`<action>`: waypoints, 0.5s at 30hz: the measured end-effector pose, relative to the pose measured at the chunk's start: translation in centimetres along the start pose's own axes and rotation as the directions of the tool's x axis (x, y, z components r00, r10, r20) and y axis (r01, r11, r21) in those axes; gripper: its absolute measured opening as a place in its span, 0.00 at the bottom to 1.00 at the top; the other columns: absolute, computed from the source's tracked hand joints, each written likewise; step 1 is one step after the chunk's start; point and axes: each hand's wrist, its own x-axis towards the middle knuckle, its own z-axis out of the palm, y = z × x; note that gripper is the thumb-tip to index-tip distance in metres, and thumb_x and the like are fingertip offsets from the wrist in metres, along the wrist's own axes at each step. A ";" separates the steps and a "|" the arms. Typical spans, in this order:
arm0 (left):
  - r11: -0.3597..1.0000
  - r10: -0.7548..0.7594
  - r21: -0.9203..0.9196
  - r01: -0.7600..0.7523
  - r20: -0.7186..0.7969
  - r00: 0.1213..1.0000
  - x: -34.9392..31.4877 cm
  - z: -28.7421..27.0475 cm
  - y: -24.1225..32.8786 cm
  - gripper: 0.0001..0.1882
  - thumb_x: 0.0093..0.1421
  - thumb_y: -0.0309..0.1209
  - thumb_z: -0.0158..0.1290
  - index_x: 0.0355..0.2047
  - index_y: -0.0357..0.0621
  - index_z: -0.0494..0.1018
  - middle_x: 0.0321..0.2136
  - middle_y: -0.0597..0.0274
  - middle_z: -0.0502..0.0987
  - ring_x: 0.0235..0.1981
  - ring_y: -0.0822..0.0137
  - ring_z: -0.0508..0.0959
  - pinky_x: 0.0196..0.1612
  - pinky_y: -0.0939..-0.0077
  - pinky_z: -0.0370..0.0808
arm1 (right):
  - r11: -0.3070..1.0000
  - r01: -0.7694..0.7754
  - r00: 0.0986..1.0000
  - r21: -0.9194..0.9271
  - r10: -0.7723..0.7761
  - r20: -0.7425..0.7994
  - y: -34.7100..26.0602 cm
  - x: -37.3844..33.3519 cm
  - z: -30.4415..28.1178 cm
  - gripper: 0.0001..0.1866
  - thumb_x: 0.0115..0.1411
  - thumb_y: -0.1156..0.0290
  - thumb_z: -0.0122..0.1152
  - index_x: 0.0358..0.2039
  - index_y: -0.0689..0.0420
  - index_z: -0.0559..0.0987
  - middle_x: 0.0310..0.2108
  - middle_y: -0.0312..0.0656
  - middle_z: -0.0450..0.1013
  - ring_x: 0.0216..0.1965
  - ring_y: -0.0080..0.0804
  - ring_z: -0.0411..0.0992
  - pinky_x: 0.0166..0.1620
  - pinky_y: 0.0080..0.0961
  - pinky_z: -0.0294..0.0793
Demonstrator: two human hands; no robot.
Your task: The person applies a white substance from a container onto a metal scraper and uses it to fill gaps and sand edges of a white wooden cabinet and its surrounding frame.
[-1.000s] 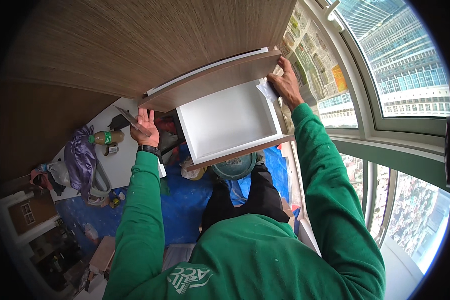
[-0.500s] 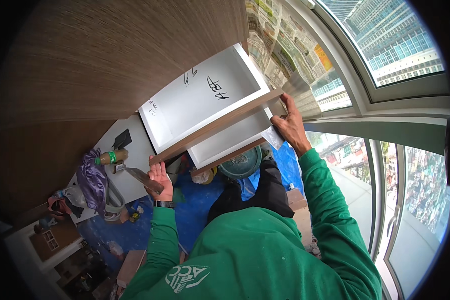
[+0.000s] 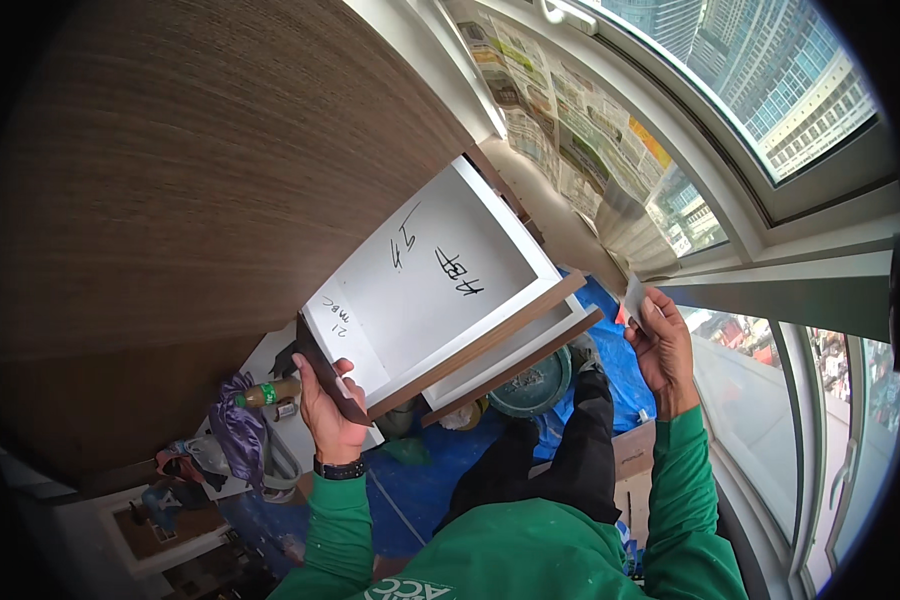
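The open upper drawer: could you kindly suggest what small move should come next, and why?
Perhaps bring the right hand, holding a small grey flat piece, toward the upper drawer: it is clear of the drawer, while the left hand, holding a dark flat blade, is by the drawer's left corner.

At ten o'clock, the cabinet panel (image 3: 220,180) looks matt, wood-grained; the upper drawer (image 3: 482,225) is smooth inside; purple cloth (image 3: 238,430) at eight o'clock looks glossy.

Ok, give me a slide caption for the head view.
Left hand holding a dark flat plate beside an open wood-fronted white drawer; right hand pinching a small grey flat piece.
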 end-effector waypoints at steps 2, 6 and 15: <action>0.994 -0.101 -0.036 0.105 0.108 0.989 0.7 5.2 -1.5 0.23 0.72 0.53 0.48 0.31 0.50 0.77 0.29 0.57 0.80 0.08 0.74 0.66 0.10 0.80 0.59 | 0.994 0.096 0.993 -0.045 -0.099 -0.057 -1.2 -0.3 0.8 0.23 0.60 0.78 0.69 0.54 0.60 0.72 0.38 0.41 0.77 0.31 0.30 0.77 0.28 0.26 0.80; 0.982 -0.187 0.073 0.174 0.248 0.951 2.4 11.7 -5.0 0.15 0.71 0.44 0.54 0.45 0.47 0.77 0.37 0.60 0.81 0.26 0.73 0.79 0.25 0.78 0.75 | 0.954 0.281 0.955 -0.107 -0.289 -0.069 -2.1 1.5 0.7 0.19 0.55 0.81 0.69 0.46 0.60 0.74 0.39 0.42 0.78 0.31 0.29 0.75 0.34 0.26 0.76; 0.971 -0.188 0.219 0.091 0.473 0.861 7.7 15.4 -9.1 0.17 0.72 0.34 0.53 0.58 0.43 0.70 0.50 0.62 0.79 0.50 0.66 0.80 0.54 0.64 0.80 | 0.729 0.615 0.786 -0.300 -0.543 0.294 1.6 8.1 3.7 0.12 0.60 0.79 0.69 0.41 0.60 0.75 0.43 0.41 0.75 0.39 0.24 0.72 0.45 0.21 0.71</action>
